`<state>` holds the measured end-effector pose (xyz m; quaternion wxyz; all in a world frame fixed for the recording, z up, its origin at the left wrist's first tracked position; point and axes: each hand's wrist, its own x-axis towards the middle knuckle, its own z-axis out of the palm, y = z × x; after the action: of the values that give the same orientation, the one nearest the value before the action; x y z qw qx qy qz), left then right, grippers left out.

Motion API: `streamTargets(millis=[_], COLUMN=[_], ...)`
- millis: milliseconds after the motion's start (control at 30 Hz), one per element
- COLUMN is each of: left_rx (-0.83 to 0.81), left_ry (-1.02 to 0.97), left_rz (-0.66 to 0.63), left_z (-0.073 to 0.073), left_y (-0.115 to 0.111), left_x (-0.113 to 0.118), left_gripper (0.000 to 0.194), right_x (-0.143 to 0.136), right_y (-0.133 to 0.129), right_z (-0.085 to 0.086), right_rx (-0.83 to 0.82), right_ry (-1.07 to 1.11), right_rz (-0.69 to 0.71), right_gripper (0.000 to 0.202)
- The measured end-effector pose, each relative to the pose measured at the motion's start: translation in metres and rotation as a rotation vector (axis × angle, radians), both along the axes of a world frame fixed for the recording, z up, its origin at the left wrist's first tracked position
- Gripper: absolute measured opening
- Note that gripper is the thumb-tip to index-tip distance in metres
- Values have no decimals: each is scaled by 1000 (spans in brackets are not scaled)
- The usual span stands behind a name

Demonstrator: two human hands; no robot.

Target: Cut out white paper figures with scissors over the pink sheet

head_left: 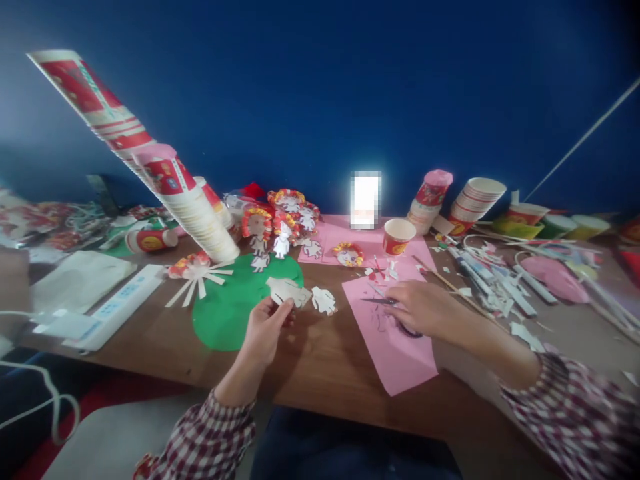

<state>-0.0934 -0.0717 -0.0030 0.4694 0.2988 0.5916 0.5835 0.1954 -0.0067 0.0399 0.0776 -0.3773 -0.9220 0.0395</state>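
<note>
While left hand [265, 328] pinches paper cutout [286, 290], right hand [417, 307] curls closed round scissors [379, 301] over pink sheet [395, 360].

At upper middle, square blocks [379, 180] are masking a bright rectangle [365, 201]. Near center, the left hand [266, 332] is covering part of a paper cutout [286, 291], the right hand [417, 310] some of the scissors [379, 301]. The left edge is cutting off a white cable [53, 393].

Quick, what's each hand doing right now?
Left hand: closed, pinching a pale paper cutout.
Right hand: closed on scissors, over pink paper.
</note>
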Motion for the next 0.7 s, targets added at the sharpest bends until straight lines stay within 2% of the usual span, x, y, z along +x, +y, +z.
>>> streamTargets(millis=[133,233,333,533,700], left_rx=[-20,-39,-57,-127,-89], left_ry=[-3,37,109,231,188], left_rz=[2,-34,-116,-226,-285], left_z=[1,0,0,8,12], left_y=[-10,-20,-29,-32,-17], left_x=[-2,-6,-12,-17,-5], left_gripper=[32,31,28,24,22], right_x=[-63,-105,-127,-128,-109], right_y=[13,20,27,38,24], right_z=[0,-8,-16,-21,-24], right_rx=[-204,-202,-218,-370,-535], right_ry=[46,47,54,139,301], right_rz=[13,-3,-32,-27,5], right_gripper=[15,17,23,21,17])
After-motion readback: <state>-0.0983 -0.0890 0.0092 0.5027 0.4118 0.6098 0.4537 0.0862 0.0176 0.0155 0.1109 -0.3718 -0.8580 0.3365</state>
